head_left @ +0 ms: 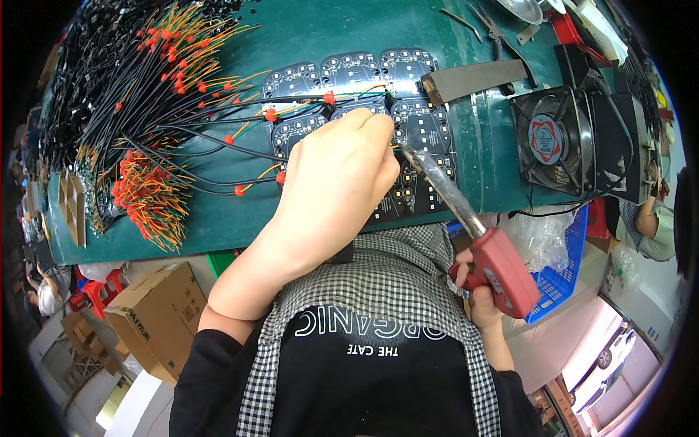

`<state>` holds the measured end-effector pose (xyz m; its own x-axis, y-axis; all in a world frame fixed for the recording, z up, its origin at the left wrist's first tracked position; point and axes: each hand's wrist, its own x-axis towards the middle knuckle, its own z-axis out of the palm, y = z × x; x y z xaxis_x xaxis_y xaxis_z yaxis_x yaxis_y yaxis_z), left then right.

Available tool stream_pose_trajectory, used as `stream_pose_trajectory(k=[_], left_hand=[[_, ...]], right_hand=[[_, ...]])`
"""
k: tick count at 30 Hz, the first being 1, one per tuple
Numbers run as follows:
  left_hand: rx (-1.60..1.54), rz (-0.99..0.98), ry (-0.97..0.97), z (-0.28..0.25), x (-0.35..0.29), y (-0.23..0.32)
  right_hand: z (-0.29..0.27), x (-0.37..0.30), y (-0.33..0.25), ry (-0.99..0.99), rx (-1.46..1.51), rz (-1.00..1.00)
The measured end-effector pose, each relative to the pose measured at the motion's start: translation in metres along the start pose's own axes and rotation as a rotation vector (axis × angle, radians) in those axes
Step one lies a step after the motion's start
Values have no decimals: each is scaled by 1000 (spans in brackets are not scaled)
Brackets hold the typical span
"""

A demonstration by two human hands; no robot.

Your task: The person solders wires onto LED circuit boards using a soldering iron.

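Note:
My left hand [335, 171] is closed over a panel of black circuit boards [354, 71], knuckles up. Its fingertips are mostly hidden, but a short orange wire end [396, 147] pokes out beside them. In my right hand [482, 309] is a red soldering gun [504, 271], gripped by its handle below the table edge. The gun's long metal barrel [448, 189] slants up to the left, its tip close to my left fingers. Black cables [211, 135] with red sleeves and orange and green ends reach from the left onto the boards, some passing under my left hand.
A flat metal bar [480, 79] lies across the panel's upper right corner. Beyond it are pliers [499, 36]. A square fan [550, 138] stands at the right. Heaped cable ends [149, 197] cover the left side. Below are a blue crate [557, 295] and a cardboard box [156, 313].

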<state>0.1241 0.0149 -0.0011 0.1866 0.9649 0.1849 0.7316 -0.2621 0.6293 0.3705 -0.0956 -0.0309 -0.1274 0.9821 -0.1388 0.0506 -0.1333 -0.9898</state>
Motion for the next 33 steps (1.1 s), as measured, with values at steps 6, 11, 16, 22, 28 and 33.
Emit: stream_pose_trajectory(k=[6,11,16,22,28,33], left_hand=[[13,-30,12,-4,-4,0],[104,71,22,-6,-6,1],[242,-7,318,-45,-5,-41],[348,-108,239,-72,0,-108],[636,12,172,-67,25,-129],[47,-1,343,-78,26,-131]], right_hand=[[7,1,-3,27,87,43],[6,-6,-8,140,76,67],[11,4,-5,193,58,-39],[18,6,-9,188,53,-42],[19,4,-13,181,78,-60],[17,-3,-12,185,94,-36]])
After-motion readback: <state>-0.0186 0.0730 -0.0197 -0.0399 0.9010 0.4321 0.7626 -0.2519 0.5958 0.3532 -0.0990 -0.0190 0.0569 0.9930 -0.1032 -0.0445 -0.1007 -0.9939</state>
